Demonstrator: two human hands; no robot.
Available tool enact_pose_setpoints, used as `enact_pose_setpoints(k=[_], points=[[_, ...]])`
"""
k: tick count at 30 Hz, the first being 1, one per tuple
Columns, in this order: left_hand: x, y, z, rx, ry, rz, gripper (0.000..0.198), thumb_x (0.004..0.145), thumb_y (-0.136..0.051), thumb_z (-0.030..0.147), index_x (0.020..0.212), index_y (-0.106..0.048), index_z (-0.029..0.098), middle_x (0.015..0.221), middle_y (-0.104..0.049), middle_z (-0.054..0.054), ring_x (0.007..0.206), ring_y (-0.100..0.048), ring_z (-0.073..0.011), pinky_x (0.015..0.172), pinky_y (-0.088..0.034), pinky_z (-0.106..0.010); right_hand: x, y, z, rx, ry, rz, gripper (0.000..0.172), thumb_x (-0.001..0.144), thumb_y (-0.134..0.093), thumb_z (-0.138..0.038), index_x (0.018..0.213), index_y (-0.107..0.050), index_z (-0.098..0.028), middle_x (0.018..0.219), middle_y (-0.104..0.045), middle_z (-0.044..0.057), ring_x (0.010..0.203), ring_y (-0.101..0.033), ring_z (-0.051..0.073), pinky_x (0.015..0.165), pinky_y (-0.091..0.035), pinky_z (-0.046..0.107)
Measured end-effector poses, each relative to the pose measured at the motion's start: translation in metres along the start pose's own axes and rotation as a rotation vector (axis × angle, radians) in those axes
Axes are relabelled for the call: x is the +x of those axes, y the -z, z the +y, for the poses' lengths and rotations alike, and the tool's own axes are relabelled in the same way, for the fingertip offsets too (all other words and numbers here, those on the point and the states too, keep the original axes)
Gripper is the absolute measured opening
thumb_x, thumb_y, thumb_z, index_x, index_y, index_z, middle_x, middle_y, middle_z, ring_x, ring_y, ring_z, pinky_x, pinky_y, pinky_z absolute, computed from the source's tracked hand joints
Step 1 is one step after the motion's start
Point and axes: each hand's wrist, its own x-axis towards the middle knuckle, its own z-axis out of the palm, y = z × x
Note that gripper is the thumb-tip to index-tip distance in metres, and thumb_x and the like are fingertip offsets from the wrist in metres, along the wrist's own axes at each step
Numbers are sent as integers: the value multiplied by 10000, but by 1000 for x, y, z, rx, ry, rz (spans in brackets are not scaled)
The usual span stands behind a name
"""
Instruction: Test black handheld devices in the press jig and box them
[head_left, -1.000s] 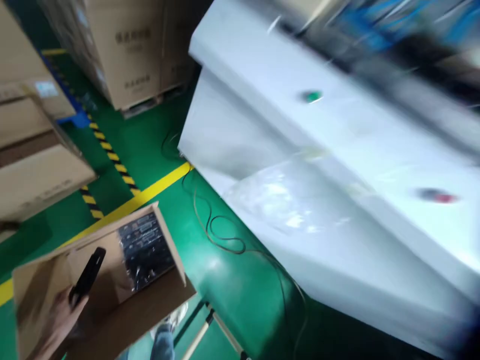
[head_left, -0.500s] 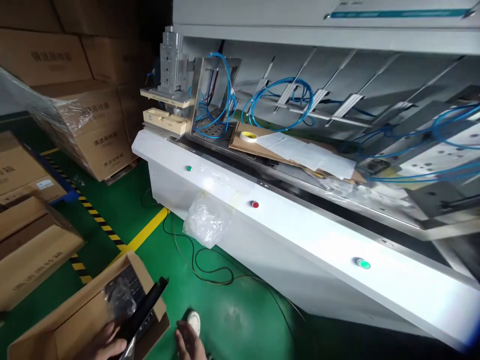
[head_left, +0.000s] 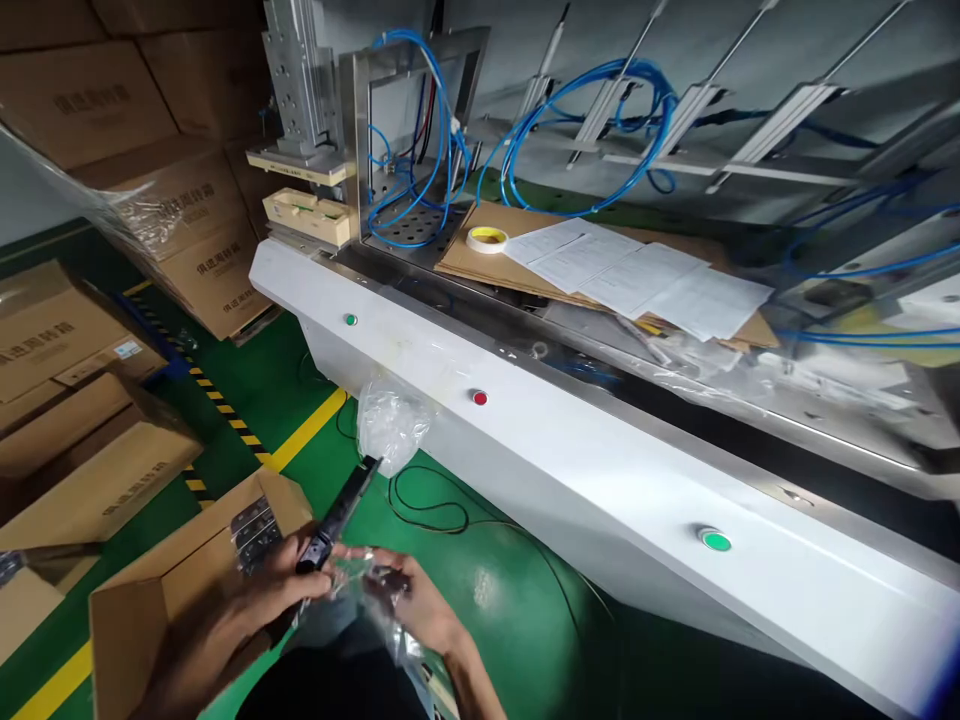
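Observation:
My left hand point(head_left: 281, 585) is closed around a long, narrow black plastic part point(head_left: 341, 520), which slants up and to the right. Crinkled clear plastic film point(head_left: 367, 590) spreads between my hands, close to the lower end of the part. The fingers of my right hand point(head_left: 420, 600) are closed on that film. Below and behind my left hand stands an open cardboard box point(head_left: 195, 540) with more black parts point(head_left: 255, 530) inside.
A long white machine bench point(head_left: 570, 450) with green and red buttons runs along the right. A clear plastic bag point(head_left: 394, 420) hangs from its front. Cables point(head_left: 427, 525) lie on the green floor. Stacked cartons point(head_left: 187, 220) stand at left. Tape point(head_left: 487, 239) and papers point(head_left: 600, 265) rest on the bench.
My left hand has lifted the black part up and right, out over the box's edge. My right hand has come beside it and taken hold of the clear film. The view has shifted closer to the bench.

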Motion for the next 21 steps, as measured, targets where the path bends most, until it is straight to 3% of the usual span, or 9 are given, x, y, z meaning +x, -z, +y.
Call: enact_pose_setpoints(k=[2, 5, 8, 12, 16, 18, 21], points=[[2, 10, 17, 22, -61, 178, 514, 733, -864, 382, 1210, -753, 228, 1259, -786, -111, 1216, -724, -330, 1006, -599, -411, 14, 25, -3, -27, 16, 205, 406, 788, -737, -493, 1032, -809, -177, 800, -735, 48, 711, -632, 192, 763, -589, 370], [10, 25, 32, -9, -118, 383, 499, 728, -841, 446, 1140, -759, 177, 1297, -773, -155, 1160, -755, -354, 986, -623, -451, 50, 51, -14, -22, 110, 598, 446, 786, -646, -533, 978, -762, -147, 744, -671, 30, 603, -527, 158, 610, -498, 320], [22, 32, 35, -51, -105, 522, 503, 699, -836, 488, 1078, -742, 172, 1256, -782, -157, 977, -797, -328, 787, -659, -417, 99, 56, -30, -78, 157, 708, 477, 812, -588, -558, 970, -732, -132, 886, -723, 81, 735, -612, 196, 722, -536, 346], [48, 32, 34, -144, -77, 566, 559, 625, -869, 457, 1073, -702, 166, 1159, -792, -157, 850, -794, -298, 694, -650, -390, 161, 55, -31, -215, 139, 752, 495, 825, -578, -534, 1073, -716, -128, 1063, -733, 131, 934, -643, 243, 945, -537, 408], [89, 47, 46, -221, -141, 398, 641, 696, -857, 410, 1258, -656, 177, 1151, -785, -142, 813, -776, -262, 670, -626, -358, 210, 73, -8, -423, 76, 857, 431, 768, -602, -351, 1111, -707, -113, 1166, -690, 209, 1086, -607, 303, 1040, -503, 445], [116, 65, 62, -288, -161, 193, 654, 738, -821, 432, 1312, -640, 173, 1105, -779, -138, 758, -756, -243, 612, -595, -336, 236, 90, 3, -504, 4, 899, 449, 751, -575, -265, 1150, -698, -100, 1124, -703, 213, 1087, -619, 307, 1023, -506, 436], [160, 103, 98, -375, -82, -160, 663, 744, -753, 512, 1298, -642, 164, 947, -750, -105, 593, -670, -191, 500, -506, -298, 272, 117, 15, -586, -186, 975, 337, 761, -584, -217, 1061, -715, -136, 900, -721, 139, 888, -652, 257, 925, -530, 419]])
